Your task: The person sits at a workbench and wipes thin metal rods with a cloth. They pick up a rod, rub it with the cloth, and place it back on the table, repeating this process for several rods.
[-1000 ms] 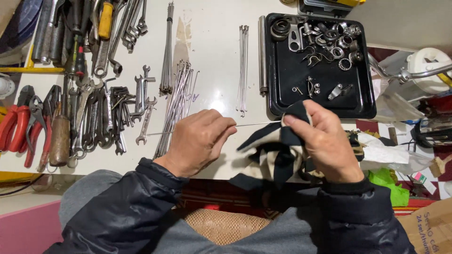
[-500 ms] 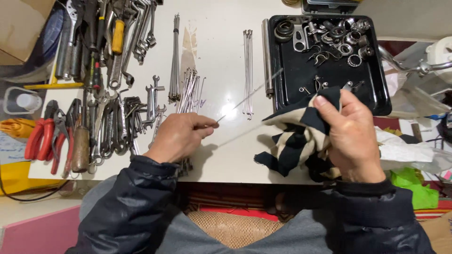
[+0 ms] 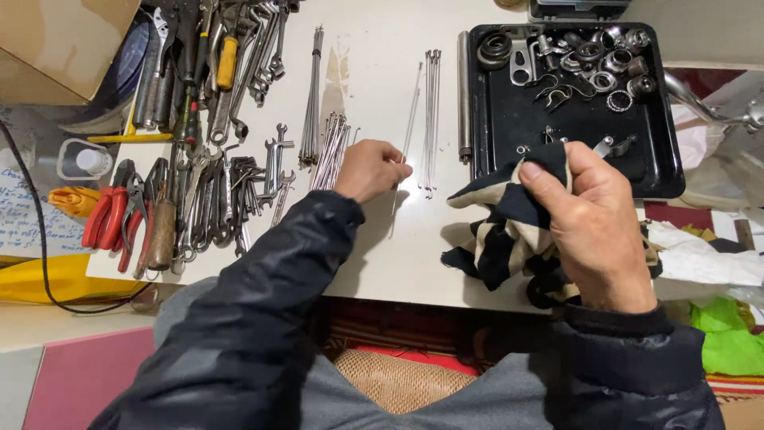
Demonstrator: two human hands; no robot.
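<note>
Left hand (image 3: 370, 169) pinching spoke (image 3: 411, 107), tip hidden

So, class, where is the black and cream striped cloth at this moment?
In the head view the striped cloth sits at the right of the white table, gripped by the right hand, just below the black parts tray.

Left hand (image 3: 370, 169) reaches toward 12 o'clock, fingers pinched; right hand (image 3: 593, 223) at 3 o'clock, fingers curled closed, thumb on top.
</note>
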